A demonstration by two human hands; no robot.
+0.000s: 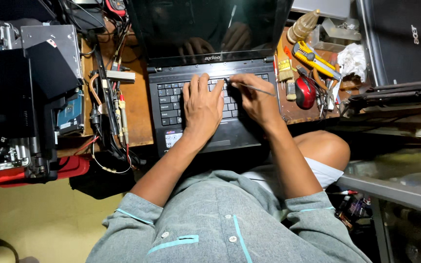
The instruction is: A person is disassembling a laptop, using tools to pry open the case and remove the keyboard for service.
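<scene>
**Hands on a laptop keyboard**

At far left sits an opened black device (15,97), with tangled cables (108,112) just right of it. At frame centre the laptop (205,73) rests on the wooden surface (137,117). The left hand (201,104) lies flat on the keys, fingers spread. The right hand (254,97) pinches a thin tool (252,87), tip touching the keyboard. A red mouse (305,91) lies at right.

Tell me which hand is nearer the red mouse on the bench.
Right. The right hand, holding a thin metal tool, sits on the keyboard's right side, close beside the red mouse. The left hand rests mid-keyboard, farther away.
</scene>
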